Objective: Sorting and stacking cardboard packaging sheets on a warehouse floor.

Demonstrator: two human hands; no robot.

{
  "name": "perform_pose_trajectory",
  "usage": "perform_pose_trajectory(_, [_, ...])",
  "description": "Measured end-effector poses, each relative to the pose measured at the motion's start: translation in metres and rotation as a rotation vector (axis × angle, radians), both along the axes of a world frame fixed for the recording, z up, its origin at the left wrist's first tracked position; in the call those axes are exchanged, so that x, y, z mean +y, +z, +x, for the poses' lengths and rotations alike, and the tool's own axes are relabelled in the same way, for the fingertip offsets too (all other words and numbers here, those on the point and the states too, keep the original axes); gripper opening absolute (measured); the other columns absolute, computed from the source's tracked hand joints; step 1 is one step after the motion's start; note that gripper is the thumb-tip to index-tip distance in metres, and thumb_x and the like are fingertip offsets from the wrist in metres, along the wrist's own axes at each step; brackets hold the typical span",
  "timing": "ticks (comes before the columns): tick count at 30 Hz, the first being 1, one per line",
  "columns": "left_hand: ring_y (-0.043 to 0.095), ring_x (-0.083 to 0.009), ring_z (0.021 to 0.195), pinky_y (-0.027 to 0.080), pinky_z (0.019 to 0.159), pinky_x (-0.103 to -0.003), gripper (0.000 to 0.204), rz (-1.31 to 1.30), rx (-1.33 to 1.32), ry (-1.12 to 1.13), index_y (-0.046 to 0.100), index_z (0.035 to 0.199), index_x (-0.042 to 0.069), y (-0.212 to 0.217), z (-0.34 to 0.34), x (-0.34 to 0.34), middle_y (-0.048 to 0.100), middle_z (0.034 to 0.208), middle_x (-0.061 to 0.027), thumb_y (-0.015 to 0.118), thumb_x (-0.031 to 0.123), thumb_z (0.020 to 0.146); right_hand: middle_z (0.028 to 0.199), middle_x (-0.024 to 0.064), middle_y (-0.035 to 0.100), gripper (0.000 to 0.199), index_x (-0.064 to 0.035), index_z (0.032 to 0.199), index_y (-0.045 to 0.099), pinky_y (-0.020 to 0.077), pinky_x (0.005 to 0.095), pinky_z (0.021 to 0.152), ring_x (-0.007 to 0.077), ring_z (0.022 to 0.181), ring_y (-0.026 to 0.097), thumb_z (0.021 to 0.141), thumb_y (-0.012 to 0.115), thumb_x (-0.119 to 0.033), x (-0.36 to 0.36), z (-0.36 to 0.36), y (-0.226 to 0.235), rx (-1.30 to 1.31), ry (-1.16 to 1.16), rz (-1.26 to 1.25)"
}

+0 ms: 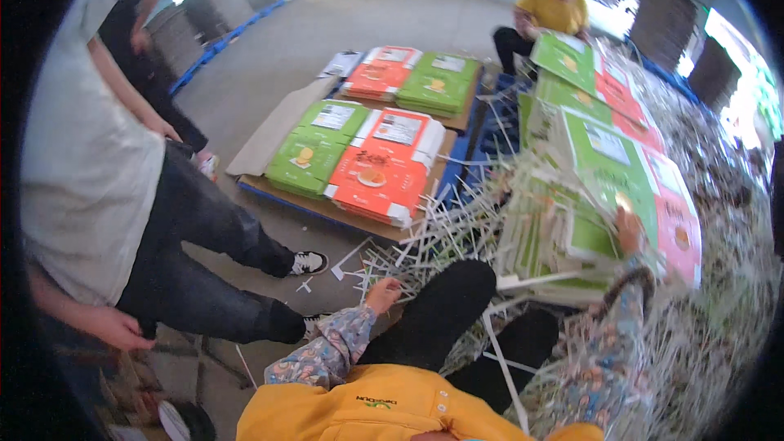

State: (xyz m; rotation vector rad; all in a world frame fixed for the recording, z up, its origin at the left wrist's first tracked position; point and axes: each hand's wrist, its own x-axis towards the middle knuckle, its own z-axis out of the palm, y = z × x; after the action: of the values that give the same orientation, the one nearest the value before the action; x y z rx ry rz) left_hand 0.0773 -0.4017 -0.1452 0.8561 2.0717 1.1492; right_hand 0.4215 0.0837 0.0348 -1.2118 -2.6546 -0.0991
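Note:
On my right, my right hand (629,230) is at the near edge of a flat printed carton sheet (608,159), green with a pink-orange part. Its fingers appear closed on that edge; slight blur softens them. Beneath the sheet lies an uneven stack of green and white carton sheets (531,237). My left hand (384,296) hangs beside my left knee, near loose white cardboard strips (433,233). Its fingers are loosely stretched, with nothing visible in them.
Ahead, neat green carton stacks (318,147) and orange stacks (384,165) sit on a blue pallet (314,211). A person (555,12) in yellow crouches behind the far sheets. Another person (98,131) stands close at left. Paper scraps (710,220) heap up at right.

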Motion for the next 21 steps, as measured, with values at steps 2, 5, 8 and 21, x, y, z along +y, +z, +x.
perform_pose_trajectory(2, [0.056, -0.0152, 0.066, 0.047, 0.058, -0.027, 0.026, 0.039, -0.214, 0.064, 0.053, 0.099, -0.001, -0.011, -0.008, -0.010, 0.057, 0.086, -0.0079, 0.056, 0.007, 0.075, 0.090, 0.0129, 0.055, 0.042, -0.0087, 0.100, 0.050, 0.0359, 0.0405, 0.081, 0.0318, 0.090, 0.049, 0.082, 0.042, -0.046, -0.056, -0.044, 0.022, 0.222, -0.228, -0.186])
perform_pose_trajectory(5, [0.055, -0.0134, 0.063, 0.046, 0.056, -0.025, 0.023, 0.005, -0.245, 0.102, 0.053, 0.097, -0.001, -0.005, -0.015, -0.029, 0.056, 0.082, -0.0064, 0.056, 0.007, 0.075, 0.106, 0.0079, 0.050, 0.051, -0.0092, 0.102, 0.049, 0.0317, 0.0435, 0.084, 0.0308, 0.095, 0.048, 0.075, 0.048, -0.053, -0.118, -0.076, 0.041, 0.041, -0.138, -0.102])
perform_pose_trajectory(8, [0.054, -0.0110, 0.061, 0.043, 0.051, -0.023, 0.020, 0.036, -0.342, 0.088, 0.053, 0.094, -0.001, 0.004, -0.007, 0.000, 0.055, 0.077, -0.0052, 0.055, 0.006, 0.076, 0.108, 0.0069, 0.047, 0.048, -0.0108, 0.100, 0.049, 0.0327, 0.0441, 0.081, 0.0276, 0.095, 0.049, 0.072, 0.053, -0.049, -0.148, -0.051, 0.026, 0.050, -0.120, 0.173])
perform_pose_trajectory(21, [0.054, -0.0089, 0.069, 0.044, 0.064, -0.022, 0.016, 0.313, 0.056, -0.158, 0.057, 0.092, -0.001, 0.111, -0.002, 0.105, 0.059, 0.078, -0.0041, 0.054, 0.008, 0.078, 0.068, 0.0095, 0.058, 0.017, -0.0149, 0.084, 0.056, 0.0423, 0.0464, 0.058, 0.0295, 0.069, 0.058, 0.074, 0.054, -0.028, -0.236, 0.093, -0.132, -0.121, -0.434, -0.189])
